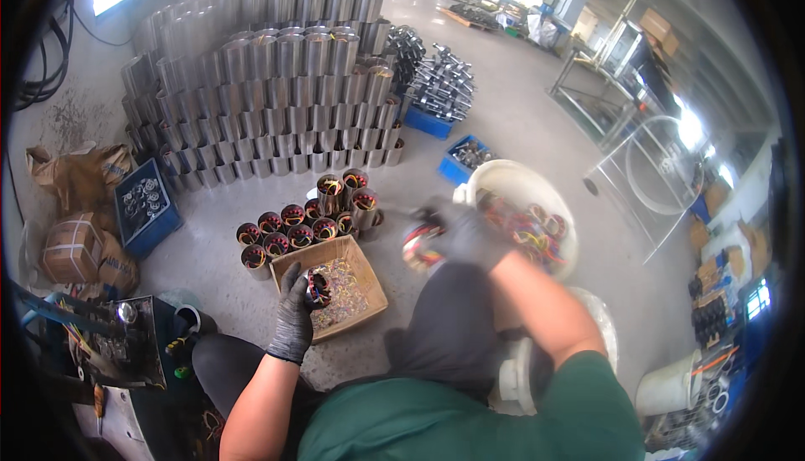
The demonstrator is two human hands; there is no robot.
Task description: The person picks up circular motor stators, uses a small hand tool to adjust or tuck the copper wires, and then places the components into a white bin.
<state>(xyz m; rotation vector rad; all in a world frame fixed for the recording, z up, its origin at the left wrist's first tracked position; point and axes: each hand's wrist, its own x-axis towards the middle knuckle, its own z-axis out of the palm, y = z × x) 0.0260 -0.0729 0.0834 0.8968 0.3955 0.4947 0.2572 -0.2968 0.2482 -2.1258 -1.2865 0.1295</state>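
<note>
Grey knit gloves cover both our hands as we sit over a concrete workshop floor. Our left hand [295, 310] is closed around a small wound motor coil [318, 285], held just above an open cardboard box [369, 281] of small loose parts. Our right hand [465, 234] is blurred with motion; it appears to clutch a second coil with coloured wires [419, 247], though we cannot tell how firmly the fingers press. It hovers beside a white bucket [503, 182] full of more such coils.

Judging by what lies here, the work is only partly done: about a dozen metal cylinders with coils inside [306, 222] stand grouped just beyond the box, while a large stepped stack of empty steel cylinders [277, 83] rises behind them.

A blue crate [147, 205] of metal parts sits to our left, next to crumpled brown paper sacks [80, 176] and a strapped brown parcel [74, 247]. Two more blue crates [457, 159] lie farther off on the right, and cardboard cartons [658, 33] sit in the distance.
</note>
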